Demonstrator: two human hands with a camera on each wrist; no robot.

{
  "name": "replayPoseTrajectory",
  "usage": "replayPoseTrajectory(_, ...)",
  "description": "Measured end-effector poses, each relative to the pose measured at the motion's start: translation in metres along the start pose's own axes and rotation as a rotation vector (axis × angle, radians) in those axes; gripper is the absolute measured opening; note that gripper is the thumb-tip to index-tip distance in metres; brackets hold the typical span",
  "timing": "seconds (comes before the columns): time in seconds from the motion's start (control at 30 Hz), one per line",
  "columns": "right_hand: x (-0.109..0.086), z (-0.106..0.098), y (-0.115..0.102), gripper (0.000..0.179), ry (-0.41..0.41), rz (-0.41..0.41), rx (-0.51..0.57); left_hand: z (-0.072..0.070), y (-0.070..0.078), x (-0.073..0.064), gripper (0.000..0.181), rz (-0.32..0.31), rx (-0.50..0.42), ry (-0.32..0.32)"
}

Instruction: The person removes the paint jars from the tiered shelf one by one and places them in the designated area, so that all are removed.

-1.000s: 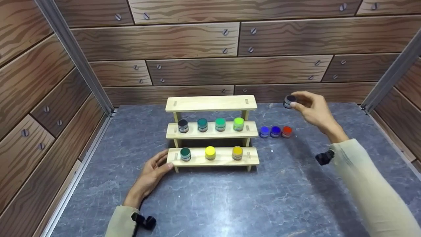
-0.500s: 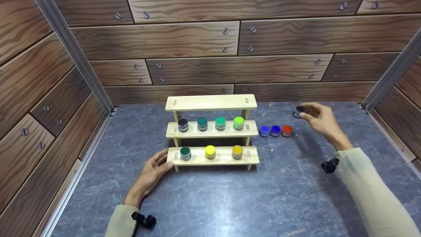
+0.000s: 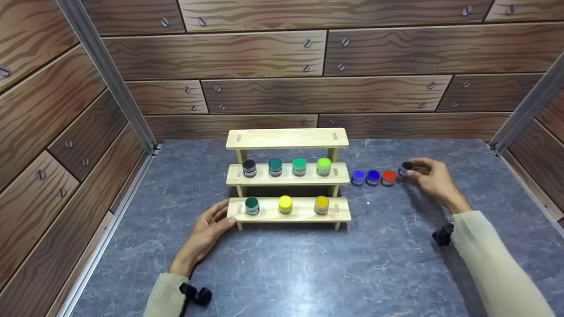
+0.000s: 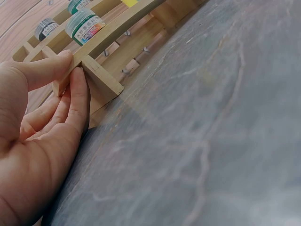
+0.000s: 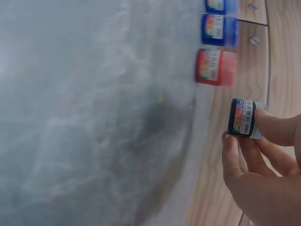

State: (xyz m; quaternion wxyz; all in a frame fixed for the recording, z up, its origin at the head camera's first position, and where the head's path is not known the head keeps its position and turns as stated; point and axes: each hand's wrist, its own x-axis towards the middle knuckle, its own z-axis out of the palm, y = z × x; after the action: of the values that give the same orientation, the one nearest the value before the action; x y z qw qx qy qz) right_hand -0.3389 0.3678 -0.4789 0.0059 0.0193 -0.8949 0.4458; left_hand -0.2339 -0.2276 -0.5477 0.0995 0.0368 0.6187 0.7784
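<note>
Between the thumb and fingers of my right hand is a small paint jar with a black lid. In the right wrist view this labelled jar appears apart from the table, beside the red paint jar. Two blue paint jars continue that row toward the three-tier wooden rack. My left hand grips the left end of the rack's lowest shelf. The left wrist view shows its thumb on top and the fingers beneath.
The middle shelf bears black, teal, green and lime paint jars. On the lowest shelf stand a dark green jar, a yellow jar and an orange-yellow jar. Wood-patterned walls enclose the grey marbled table.
My right hand has carried the black-lidded paint jar down and slightly right, from behind the row to beside the red jar. The left hand keeps its grip on the rack.
</note>
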Motion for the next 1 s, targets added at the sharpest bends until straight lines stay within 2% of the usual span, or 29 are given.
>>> replayPoseTrajectory(0.27, -0.003, 0.003, 0.015, 0.05, -0.063, 0.023, -0.013, 0.0, 0.001, 0.001, 0.078, 0.002, -0.002, -0.012)
replayPoseTrajectory(0.83, -0.006, 0.007, 0.019, 0.047, -0.051, -0.007, -0.045, -0.001, -0.001, 0.001, 0.077, 0.011, 0.009, 0.001)
replayPoseTrajectory(1.0, -0.007, 0.003, 0.015, 0.056, -0.067, -0.01, -0.048, 0.0, -0.001, 0.001, 0.077, 0.006, 0.003, -0.011)
